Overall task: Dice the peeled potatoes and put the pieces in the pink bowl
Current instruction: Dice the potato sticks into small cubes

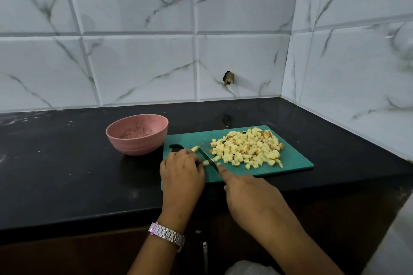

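A green cutting board lies on the black counter. On its right half sits a heap of diced potato. My left hand holds a small remaining potato piece at the board's left end, fingers curled over it. My right hand grips a knife, index finger stretched along the blade's back; the blade lies across the potato beside my left fingers. The handle is hidden in my palm. The pink bowl stands just left of the board with only a few scraps inside.
The counter runs into a corner of white marble-patterned tiles at the back and right. A dark hole marks the back wall. A wristwatch is on my left wrist. The counter's front edge is near my forearms.
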